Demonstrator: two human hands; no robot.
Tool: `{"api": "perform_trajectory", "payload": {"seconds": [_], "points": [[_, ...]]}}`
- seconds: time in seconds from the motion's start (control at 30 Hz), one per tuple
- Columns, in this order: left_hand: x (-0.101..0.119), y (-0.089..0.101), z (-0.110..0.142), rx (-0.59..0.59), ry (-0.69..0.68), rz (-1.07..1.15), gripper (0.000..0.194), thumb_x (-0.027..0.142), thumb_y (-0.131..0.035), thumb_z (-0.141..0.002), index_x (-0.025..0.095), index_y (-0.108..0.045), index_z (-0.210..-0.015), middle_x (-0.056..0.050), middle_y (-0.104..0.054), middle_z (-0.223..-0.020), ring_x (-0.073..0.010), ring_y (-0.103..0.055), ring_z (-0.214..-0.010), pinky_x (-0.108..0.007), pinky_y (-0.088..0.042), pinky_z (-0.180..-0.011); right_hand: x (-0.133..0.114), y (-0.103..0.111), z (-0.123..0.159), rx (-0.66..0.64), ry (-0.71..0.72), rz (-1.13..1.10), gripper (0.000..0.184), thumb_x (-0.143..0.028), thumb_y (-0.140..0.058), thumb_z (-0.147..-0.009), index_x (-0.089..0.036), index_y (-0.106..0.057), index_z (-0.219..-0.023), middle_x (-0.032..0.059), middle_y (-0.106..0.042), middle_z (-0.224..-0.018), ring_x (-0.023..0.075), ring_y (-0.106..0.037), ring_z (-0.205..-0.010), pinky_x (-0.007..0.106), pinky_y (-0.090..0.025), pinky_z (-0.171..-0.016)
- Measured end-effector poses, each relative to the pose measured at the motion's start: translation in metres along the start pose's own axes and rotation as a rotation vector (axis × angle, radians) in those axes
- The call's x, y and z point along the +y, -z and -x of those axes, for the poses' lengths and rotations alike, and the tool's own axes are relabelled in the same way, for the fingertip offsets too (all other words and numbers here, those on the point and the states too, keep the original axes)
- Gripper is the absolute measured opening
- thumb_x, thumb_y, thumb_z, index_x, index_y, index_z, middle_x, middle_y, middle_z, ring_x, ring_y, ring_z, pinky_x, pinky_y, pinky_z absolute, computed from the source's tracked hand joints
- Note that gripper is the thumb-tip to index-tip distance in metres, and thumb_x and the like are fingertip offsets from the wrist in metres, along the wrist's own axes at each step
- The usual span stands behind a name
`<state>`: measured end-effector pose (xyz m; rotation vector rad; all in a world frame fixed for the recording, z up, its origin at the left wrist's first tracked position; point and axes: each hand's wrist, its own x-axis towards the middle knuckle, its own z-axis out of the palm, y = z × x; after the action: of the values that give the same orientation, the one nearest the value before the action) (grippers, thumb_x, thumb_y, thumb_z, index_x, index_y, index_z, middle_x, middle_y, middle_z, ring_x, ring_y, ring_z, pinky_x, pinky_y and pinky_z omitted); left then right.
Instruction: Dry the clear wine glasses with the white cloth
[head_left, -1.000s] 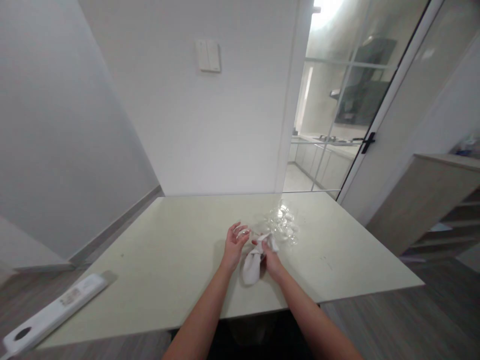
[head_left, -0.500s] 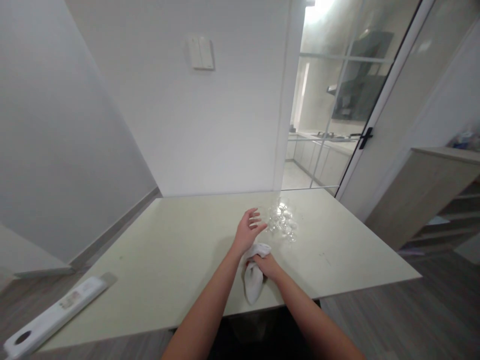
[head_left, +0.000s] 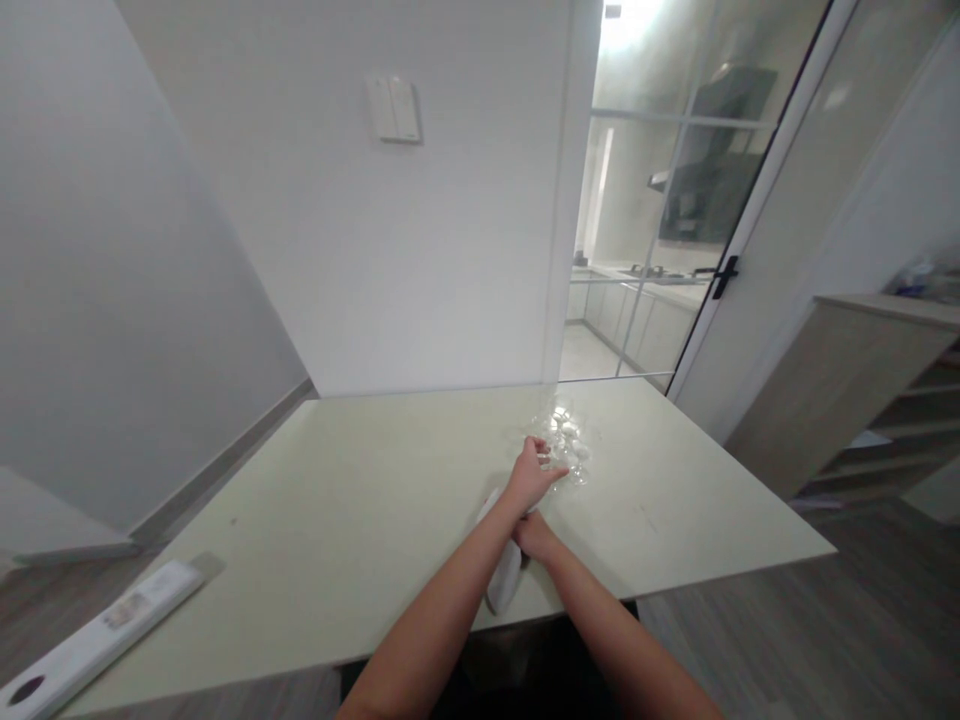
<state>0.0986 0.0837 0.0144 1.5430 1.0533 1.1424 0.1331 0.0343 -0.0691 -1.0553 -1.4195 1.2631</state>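
Note:
My left hand (head_left: 531, 474) is at the near left side of a cluster of clear, shiny glass-like pieces (head_left: 568, 440). Its thumb stands apart from the bent fingers, and nothing shows plainly between them. The cluster is too small and see-through to tell each piece's kind. Below and partly behind the left wrist, my right hand (head_left: 534, 535) is closed on a white cloth (head_left: 505, 582). One end of the cloth hangs toward the table's front edge; the left forearm hides its middle.
Both hands are over a pale, smooth table (head_left: 360, 500). A long white box with a dark round hole (head_left: 112, 625) lies across its left front edge. Behind stand a white wall and a glazed door (head_left: 645, 230). A wooden shelf unit (head_left: 862, 390) is at the right.
My left hand has moved right and slightly nearer, up to the glass-like pieces, and its forearm covers more of the cloth. My right hand keeps hold of the cloth.

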Motion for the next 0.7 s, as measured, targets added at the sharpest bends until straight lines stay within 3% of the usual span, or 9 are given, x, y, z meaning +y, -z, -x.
{"api": "perform_trajectory", "payload": {"seconds": [0.3,0.43,0.7], "points": [[-0.011,0.004,0.002,0.023,-0.039,-0.183,0.060,0.026,-0.080,-0.057,0.017,-0.043,-0.102,-0.007,-0.051,-0.107,-0.0153,-0.057,-0.084,-0.029,-0.047,-0.073,-0.009,-0.001,0.003,0.018,0.024,0.048,0.031,-0.025,-0.060,-0.067,-0.016,-0.066,-0.097,0.0110,-0.070,-0.097,0.0293,-0.061,-0.095,0.046,-0.050,-0.090],[-0.019,0.003,-0.001,0.009,-0.037,-0.261,0.054,0.016,-0.072,-0.061,0.017,-0.043,-0.107,-0.003,-0.050,-0.098,-0.0104,-0.053,-0.073,-0.026,-0.045,-0.070,-0.006,0.000,0.000,0.010,0.030,0.078,0.028,-0.023,-0.057,-0.067,-0.015,-0.068,-0.092,0.0111,-0.071,-0.095,0.0289,-0.062,-0.092,0.046,-0.049,-0.090],[-0.021,0.000,-0.009,0.010,-0.011,-0.298,0.046,0.012,-0.066,-0.065,0.018,-0.040,-0.102,0.001,-0.049,-0.088,-0.0088,-0.054,-0.067,-0.023,-0.043,-0.063,-0.009,0.001,-0.001,0.037,0.096,0.135,0.025,-0.015,-0.051,-0.065,-0.016,-0.069,-0.083,0.0111,-0.072,-0.090,0.0288,-0.063,-0.091,0.045,-0.048,-0.091]]}}
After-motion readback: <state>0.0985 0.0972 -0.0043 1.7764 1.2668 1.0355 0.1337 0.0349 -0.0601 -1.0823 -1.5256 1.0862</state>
